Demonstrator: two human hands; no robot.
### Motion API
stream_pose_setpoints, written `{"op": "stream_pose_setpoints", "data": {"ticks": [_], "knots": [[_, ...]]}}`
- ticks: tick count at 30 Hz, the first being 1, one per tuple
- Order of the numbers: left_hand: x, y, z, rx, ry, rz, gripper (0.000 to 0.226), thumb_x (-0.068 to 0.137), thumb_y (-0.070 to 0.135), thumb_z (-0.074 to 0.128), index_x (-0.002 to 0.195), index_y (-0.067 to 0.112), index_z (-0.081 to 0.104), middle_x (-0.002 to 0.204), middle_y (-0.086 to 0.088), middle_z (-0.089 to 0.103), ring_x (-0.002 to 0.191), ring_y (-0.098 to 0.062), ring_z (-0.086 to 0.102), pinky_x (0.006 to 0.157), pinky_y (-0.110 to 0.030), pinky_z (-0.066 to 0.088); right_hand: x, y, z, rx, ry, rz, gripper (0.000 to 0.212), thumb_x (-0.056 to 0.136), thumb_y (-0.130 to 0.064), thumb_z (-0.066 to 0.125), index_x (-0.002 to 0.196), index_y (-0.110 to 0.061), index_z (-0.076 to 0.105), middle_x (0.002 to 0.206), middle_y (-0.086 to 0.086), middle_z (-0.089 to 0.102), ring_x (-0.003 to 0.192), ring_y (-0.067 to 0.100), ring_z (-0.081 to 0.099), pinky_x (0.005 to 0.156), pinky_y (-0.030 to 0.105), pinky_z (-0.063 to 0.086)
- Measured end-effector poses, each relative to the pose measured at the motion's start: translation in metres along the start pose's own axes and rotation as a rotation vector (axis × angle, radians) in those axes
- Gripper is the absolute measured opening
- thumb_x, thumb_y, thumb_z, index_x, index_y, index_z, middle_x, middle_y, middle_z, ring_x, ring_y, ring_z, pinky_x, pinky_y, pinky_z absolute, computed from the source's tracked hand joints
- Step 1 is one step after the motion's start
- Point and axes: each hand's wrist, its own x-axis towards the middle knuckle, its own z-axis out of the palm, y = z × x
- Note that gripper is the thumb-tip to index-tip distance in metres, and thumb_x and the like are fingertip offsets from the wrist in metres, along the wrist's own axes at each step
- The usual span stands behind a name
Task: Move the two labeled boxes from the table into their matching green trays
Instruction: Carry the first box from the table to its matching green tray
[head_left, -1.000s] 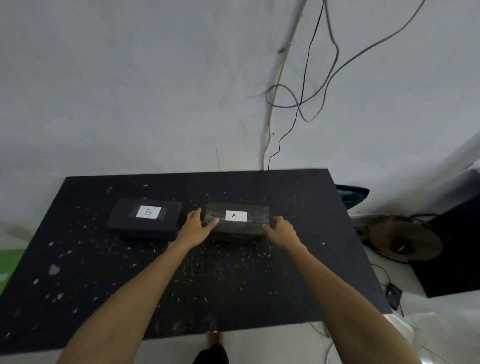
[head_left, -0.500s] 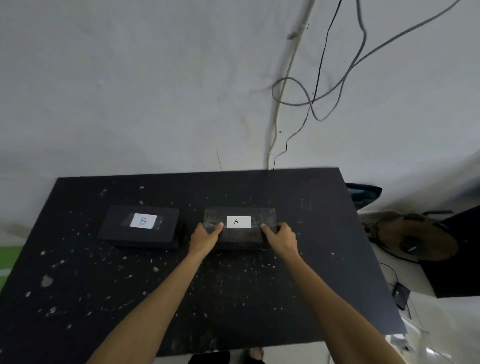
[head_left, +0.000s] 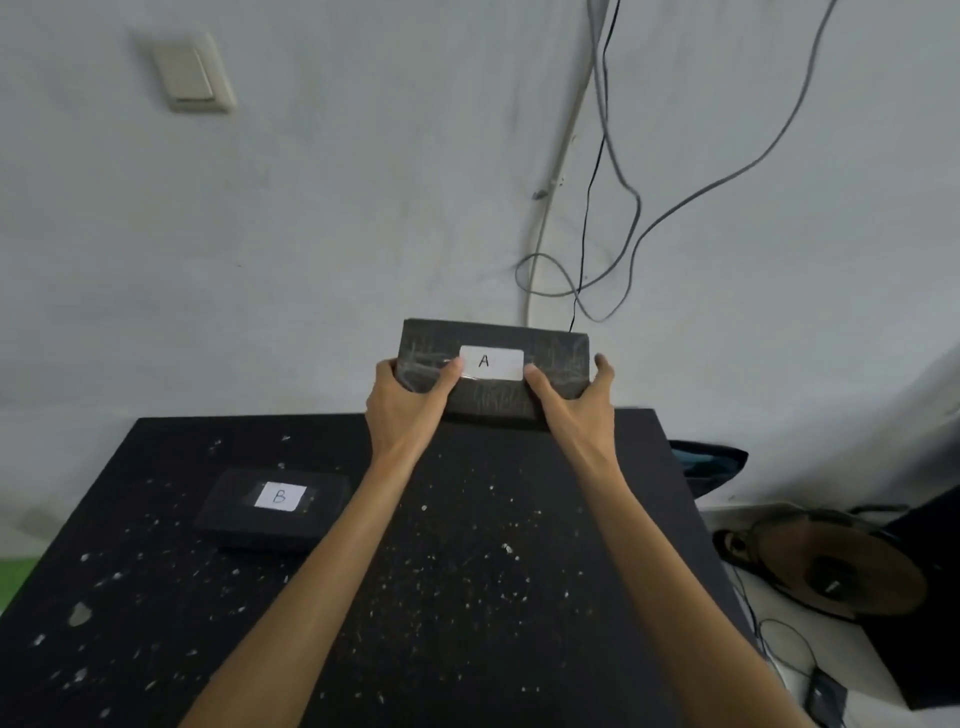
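Gripping box A (head_left: 493, 371) by both ends, the left hand (head_left: 402, 410) and right hand (head_left: 576, 408) hold it above the worktop (head_left: 519, 571); fingers should stay level, thumbs on top, while box B (head_left: 272, 509) waits down left.

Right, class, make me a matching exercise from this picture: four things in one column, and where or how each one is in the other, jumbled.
Things:
1. box A
2. box B
3. wall switch
4. loose cables

Places or states:
a. lying flat on the black table, untouched
b. mounted on the wall, upper left
c. held up off the table by the left hand and right hand
d. hanging down the wall, upper right

Pairs: 1-c, 2-a, 3-b, 4-d
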Motion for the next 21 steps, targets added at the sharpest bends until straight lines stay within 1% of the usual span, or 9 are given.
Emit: {"op": "stream_pose_setpoints", "data": {"ticks": [2,4,6,8,10,12,14,16,21], "knots": [[0.000,0.028,-0.009,-0.023,0.046,0.081,0.088,0.056,0.082,0.069,0.119,0.024,0.051,0.094,0.021,0.058,0.085,0.001,0.059,0.078,-0.024,0.053,0.001,-0.027,-0.010,-0.050,0.027,-0.085,0.101,0.061,-0.079,0.070,0.141,-0.028,0.036,0.106,-0.018,0.060,0.102,0.011,0.062,0.092,0.036,0.054],[-0.002,0.050,-0.019,-0.024,0.087,0.156,0.092,0.057,0.081,0.070,0.126,0.024,0.048,0.097,0.020,0.057,0.082,0.006,0.056,0.076,-0.018,0.049,-0.002,-0.048,-0.018,-0.081,0.058,-0.145,0.091,0.060,-0.079,0.070,0.130,-0.028,0.043,0.096,-0.023,0.059,0.092,0.006,0.064,0.083,0.033,0.056],[-0.004,0.068,-0.026,-0.016,0.100,0.219,0.090,0.059,0.080,0.070,0.127,0.025,0.048,0.102,0.017,0.057,0.082,0.006,0.055,0.075,-0.013,0.045,-0.007,-0.063,-0.023,-0.076,0.094,-0.196,0.087,0.059,-0.078,0.072,0.126,-0.029,0.043,0.094,-0.023,0.059,0.087,-0.001,0.062,0.073,0.024,0.053],[-0.006,0.079,-0.032,-0.011,0.108,0.259,0.084,0.061,0.078,0.071,0.124,0.026,0.051,0.106,0.015,0.060,0.086,0.000,0.058,0.073,-0.011,0.044,-0.011,-0.076,-0.025,-0.056,0.122,-0.238,0.087,0.060,-0.075,0.073,0.127,-0.030,0.041,0.094,-0.024,0.059,0.087,-0.006,0.059,0.068,0.017,0.046],[-0.008,0.086,-0.037,-0.026,0.118,0.276,0.081,0.062,0.076,0.071,0.123,0.027,0.051,0.107,0.015,0.061,0.088,-0.001,0.059,0.076,-0.014,0.046,-0.014,-0.086,-0.026,-0.038,0.130,-0.271,0.086,0.062,-0.072,0.074,0.129,-0.029,0.040,0.095,-0.024,0.059,0.086,-0.007,0.058,0.067,0.016,0.044],[-0.010,0.090,-0.044,-0.044,0.128,0.286,0.079,0.065,0.074,0.071,0.124,0.026,0.051,0.108,0.014,0.061,0.088,0.002,0.059,0.076,-0.013,0.046,-0.015,-0.092,-0.025,-0.030,0.117,-0.288,0.084,0.065,-0.070,0.074,0.130,-0.028,0.041,0.097,-0.023,0.060,0.087,-0.007,0.059,0.068,0.016,0.045],[-0.012,0.091,-0.052,-0.053,0.142,0.294,0.075,0.069,0.071,0.070,0.125,0.026,0.050,0.108,0.013,0.061,0.089,0.005,0.058,0.073,-0.010,0.044,-0.017,-0.096,-0.022,-0.031,0.097,-0.306,0.081,0.067,-0.069,0.074,0.129,-0.026,0.042,0.097,-0.024,0.059,0.087,-0.006,0.060,0.070,0.018,0.048],[-0.013,0.087,-0.063,-0.049,0.166,0.294,0.071,0.072,0.069,0.069,0.125,0.025,0.050,0.109,0.012,0.063,0.093,0.001,0.061,0.073,-0.010,0.045,-0.021,-0.099,-0.015,-0.034,0.066,-0.317,0.081,0.069,-0.069,0.073,0.129,-0.025,0.042,0.098,-0.022,0.060,0.088,-0.003,0.061,0.075,0.024,0.053],[-0.015,0.071,-0.092,-0.006,0.190,0.275,0.067,0.078,0.068,0.064,0.126,0.023,0.049,0.112,0.007,0.063,0.099,-0.009,0.062,0.084,-0.024,0.052,-0.034,-0.099,0.011,-0.031,-0.009,-0.334,0.082,0.072,-0.068,0.071,0.133,-0.022,0.041,0.109,-0.013,0.063,0.095,0.008,0.064,0.083,0.032,0.056]]}}
